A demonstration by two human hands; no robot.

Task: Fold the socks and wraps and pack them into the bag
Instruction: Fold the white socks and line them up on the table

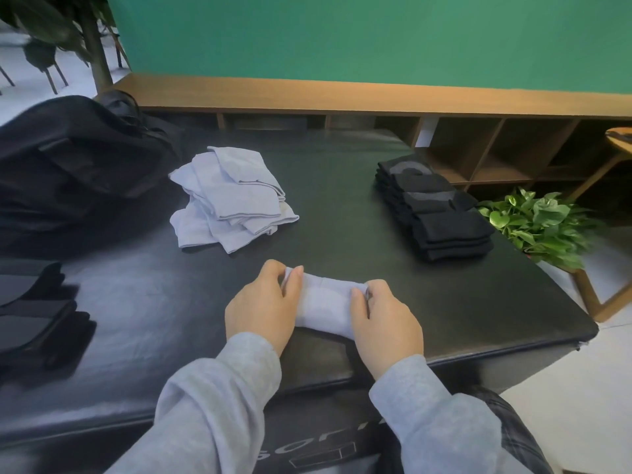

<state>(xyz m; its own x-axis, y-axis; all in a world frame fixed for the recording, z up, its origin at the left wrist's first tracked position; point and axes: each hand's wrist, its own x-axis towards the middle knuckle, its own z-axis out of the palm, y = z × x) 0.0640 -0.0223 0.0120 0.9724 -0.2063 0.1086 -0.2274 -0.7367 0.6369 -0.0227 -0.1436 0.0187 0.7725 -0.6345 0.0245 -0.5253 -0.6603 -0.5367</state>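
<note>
A light grey sock lies folded on the black table near its front edge. My left hand grips its left end, thumb on top and fingers curled round it. My right hand grips its right end the same way. A pile of folded light grey socks sits further back, left of centre. A stack of black socks or wraps stands at the back right. The black bag lies at the far left.
Dark grey and black folded items lie at the table's left edge. A wooden shelf unit runs along the green wall behind. A potted green plant stands off the table's right side.
</note>
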